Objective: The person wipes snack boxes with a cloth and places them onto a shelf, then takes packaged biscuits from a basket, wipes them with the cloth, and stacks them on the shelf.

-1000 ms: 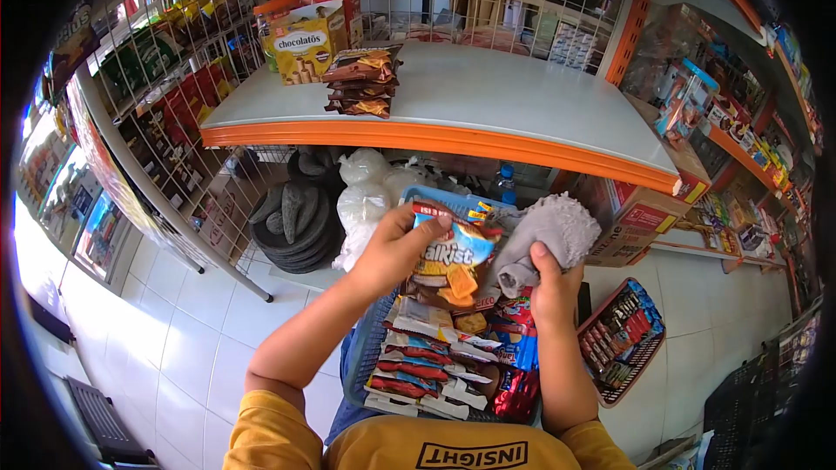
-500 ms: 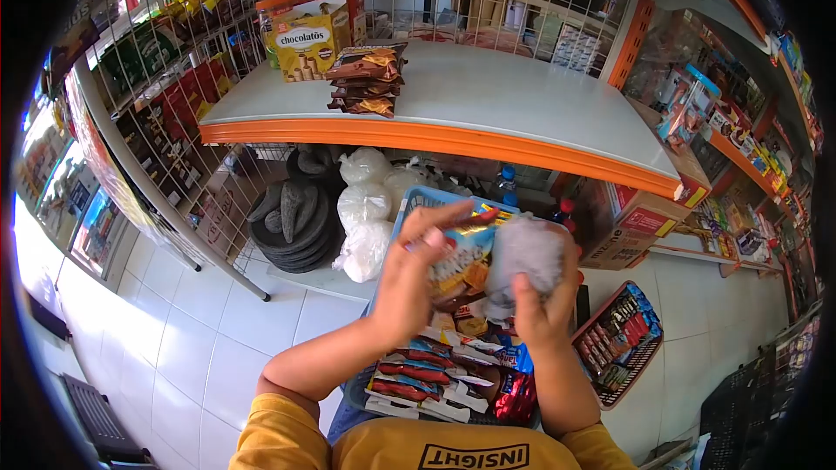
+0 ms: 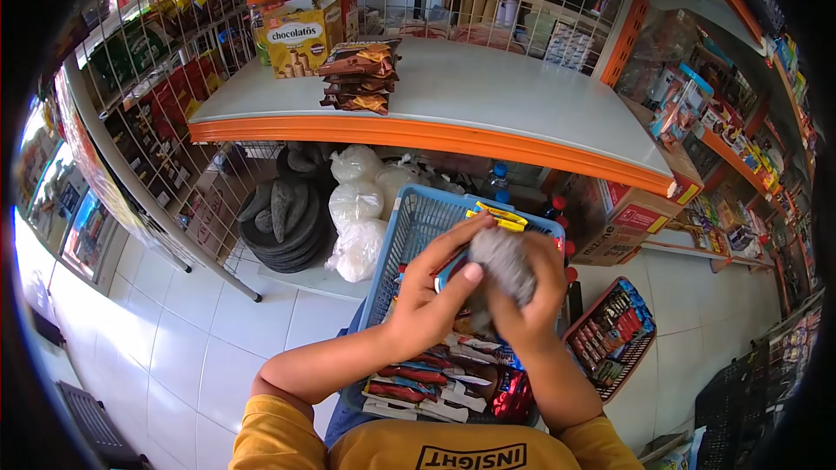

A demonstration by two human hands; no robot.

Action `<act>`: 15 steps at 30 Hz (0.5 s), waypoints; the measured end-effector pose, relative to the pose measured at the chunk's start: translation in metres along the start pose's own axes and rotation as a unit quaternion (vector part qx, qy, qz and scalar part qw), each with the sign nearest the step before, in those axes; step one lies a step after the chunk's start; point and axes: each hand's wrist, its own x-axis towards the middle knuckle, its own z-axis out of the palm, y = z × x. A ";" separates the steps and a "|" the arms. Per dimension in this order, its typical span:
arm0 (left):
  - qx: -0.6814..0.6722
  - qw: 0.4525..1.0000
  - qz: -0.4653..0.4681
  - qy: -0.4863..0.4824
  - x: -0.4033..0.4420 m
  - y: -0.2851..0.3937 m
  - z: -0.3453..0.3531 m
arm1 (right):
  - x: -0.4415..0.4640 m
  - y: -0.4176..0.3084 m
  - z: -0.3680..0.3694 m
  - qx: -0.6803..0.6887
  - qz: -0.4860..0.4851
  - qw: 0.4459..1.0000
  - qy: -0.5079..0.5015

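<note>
My left hand (image 3: 428,296) is closed round a snack packet (image 3: 448,275), of which only a blue and white edge shows between the fingers. My right hand (image 3: 538,296) grips a bunched grey cloth (image 3: 503,263), slightly blurred, and presses it close against the packet. Both hands are above a blue plastic basket (image 3: 380,268). Rows of snack packets (image 3: 427,374) stand on edge in the near part of the basket, and yellow packets (image 3: 498,216) lie near its far end.
Ahead is a white shelf (image 3: 496,91) with an orange edge, bearing a stack of brown snack packets (image 3: 359,78) and a chocolatos box (image 3: 300,39). Beneath are stone mortars (image 3: 283,226) and white bags (image 3: 359,209). A smaller basket (image 3: 610,339) of sachets stands right, near a carton (image 3: 614,213).
The packet in my left hand has turned from showing its printed face to edge-on. My right hand has brought the cloth in against it, and the hands are closer together.
</note>
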 end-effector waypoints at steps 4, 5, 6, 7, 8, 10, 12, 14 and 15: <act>-0.031 0.997 -0.052 0.040 -0.002 -0.007 0.002 | 0.002 0.005 0.003 -0.007 0.059 0.998 -0.011; -0.045 0.995 -0.067 0.052 -0.002 -0.007 0.002 | 0.001 -0.001 0.003 -0.007 0.048 0.998 -0.028; -0.062 0.996 -0.034 0.050 0.001 -0.013 0.000 | -0.001 -0.009 0.002 -0.008 0.036 0.998 -0.046; -0.080 0.996 -0.002 0.049 0.004 -0.016 -0.001 | -0.003 -0.017 0.003 -0.008 0.024 0.998 -0.063; -0.106 0.993 0.009 0.045 0.006 -0.014 -0.002 | -0.004 -0.024 0.006 0.036 0.015 0.996 -0.080; -0.123 0.991 0.006 0.058 0.004 -0.009 -0.007 | -0.006 -0.028 0.007 0.058 -0.007 0.993 -0.103; -0.123 0.990 0.013 0.073 0.004 -0.005 -0.008 | -0.006 -0.024 0.005 0.058 -0.011 0.993 -0.101; -0.169 0.981 0.015 0.092 0.005 -0.002 -0.008 | -0.004 -0.014 0.002 0.024 -0.006 0.996 -0.084; -0.192 0.976 0.016 0.102 0.006 0.000 -0.009 | -0.005 -0.006 0.000 0.028 0.036 0.997 -0.068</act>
